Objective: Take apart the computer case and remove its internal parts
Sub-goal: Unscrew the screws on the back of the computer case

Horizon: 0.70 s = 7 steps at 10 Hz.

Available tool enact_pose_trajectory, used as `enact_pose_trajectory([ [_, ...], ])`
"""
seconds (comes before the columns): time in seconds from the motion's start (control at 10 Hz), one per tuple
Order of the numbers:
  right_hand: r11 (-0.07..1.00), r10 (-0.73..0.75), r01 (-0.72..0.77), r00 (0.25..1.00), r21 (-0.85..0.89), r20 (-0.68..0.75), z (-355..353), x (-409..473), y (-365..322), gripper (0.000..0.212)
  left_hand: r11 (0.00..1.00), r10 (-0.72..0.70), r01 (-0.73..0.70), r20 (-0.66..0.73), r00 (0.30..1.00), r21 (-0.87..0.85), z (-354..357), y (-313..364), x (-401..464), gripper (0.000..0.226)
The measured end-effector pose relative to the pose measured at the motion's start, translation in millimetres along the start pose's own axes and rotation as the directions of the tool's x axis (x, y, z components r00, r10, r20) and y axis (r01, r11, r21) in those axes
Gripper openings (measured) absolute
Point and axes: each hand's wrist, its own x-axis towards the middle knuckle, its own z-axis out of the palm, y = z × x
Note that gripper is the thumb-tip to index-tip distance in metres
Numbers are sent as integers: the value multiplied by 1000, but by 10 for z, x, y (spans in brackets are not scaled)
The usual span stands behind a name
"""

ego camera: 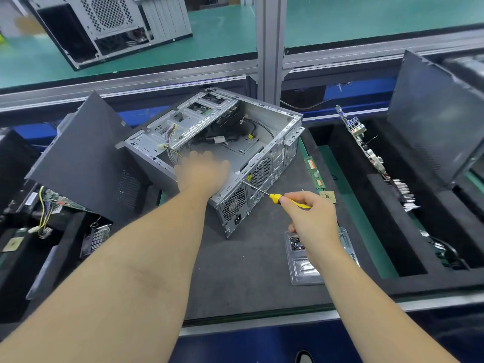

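An open grey computer case (272,119) lies on its side on the dark mat, with cables and a drive cage inside. My left hand (203,171) rests with spread fingers on the near corner of the case, over its power supply area; the hand is blurred. My right hand (311,216) grips a yellow-handled screwdriver (277,198). The screwdriver tip touches the case's rear panel near the upper edge, beside the fan grille.
A clear plastic tray (298,255) with screws sits under my right wrist. A memory stick (315,174) and a CPU chip (329,196) lie right of the case. Black foam bins with removed parts flank the mat; a motherboard (364,145) stands in the right bin. A black side panel (86,158) leans at left.
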Motion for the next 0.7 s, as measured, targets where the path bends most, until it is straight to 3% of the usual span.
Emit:
enact_pose_trajectory([
  [0.1,971,147,-156,987,179,62,14,-9,14,12,1000,2,-2,0,1000,-1,-4,2,-6,59],
  [0.2,953,175,-187,982,238,71,-18,-22,-12,14,1000,-1,1,3,1000,1,-5,4,-9,59],
  [0.3,869,244,-280,960,408,140,-44,-19,-64,13,1000,-3,3,3,1000,0,-10,8,-7,59],
  [0.4,826,325,-407,909,389,260,-26,-21,-127,24,1000,0,0,0,1000,4,-10,7,-12,58],
  [0.5,941,200,-249,955,229,219,-35,12,-117,25,1000,0,0,0,1000,4,-13,7,-16,58],
  [0.6,978,-155,171,980,-122,128,-98,35,-71,12,1000,-1,1,1,1000,1,-16,10,-17,58],
  [0.7,926,-293,317,946,-206,140,-113,36,-25,8,1000,-1,1,-1,1000,-2,-18,11,-19,58],
])
